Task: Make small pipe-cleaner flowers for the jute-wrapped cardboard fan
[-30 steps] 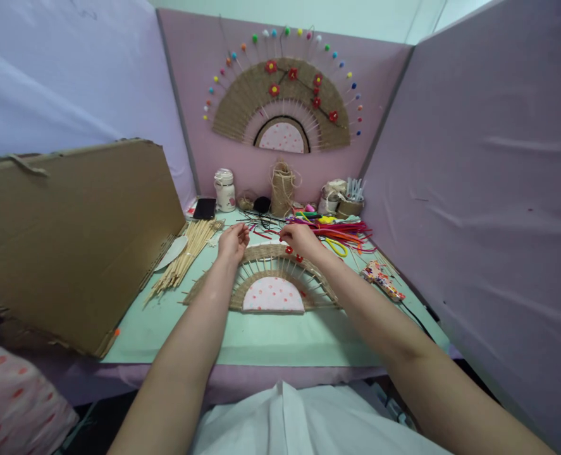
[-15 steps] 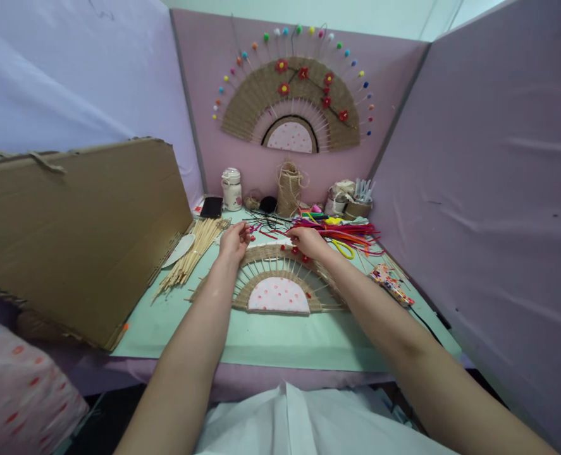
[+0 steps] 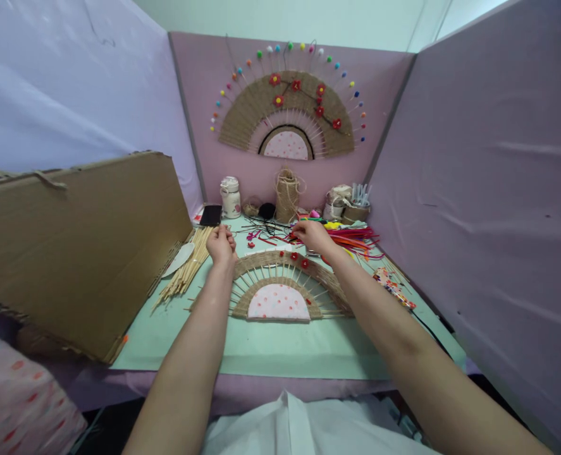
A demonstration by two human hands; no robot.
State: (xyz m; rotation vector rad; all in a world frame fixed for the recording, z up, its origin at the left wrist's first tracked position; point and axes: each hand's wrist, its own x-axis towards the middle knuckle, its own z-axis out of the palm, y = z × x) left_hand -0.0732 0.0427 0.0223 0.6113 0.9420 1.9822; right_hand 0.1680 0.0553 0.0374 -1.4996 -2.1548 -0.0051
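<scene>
A half-made jute fan (image 3: 280,278) with wooden ribs, a pink dotted centre and two small red flowers (image 3: 299,259) lies flat on the green table (image 3: 271,347). My left hand (image 3: 222,243) hovers at the fan's upper left edge, its fingers curled in a loose fist; what is in them I cannot make out. My right hand (image 3: 311,235) reaches just beyond the fan's top edge into the red scraps (image 3: 271,239), fingers pinched together on something small and red.
A big cardboard sheet (image 3: 76,246) leans at the left. Wooden sticks (image 3: 188,265) lie beside it. At the back stand a white jar (image 3: 231,197), a twine spool (image 3: 286,196), coloured pipe cleaners (image 3: 351,237) and a cup of tools (image 3: 355,205). A finished fan (image 3: 287,107) hangs on the pink wall.
My right hand has moved from the fan's top edge back toward the red scraps. My left hand has shifted slightly left and closed more. The view has tilted up a little.
</scene>
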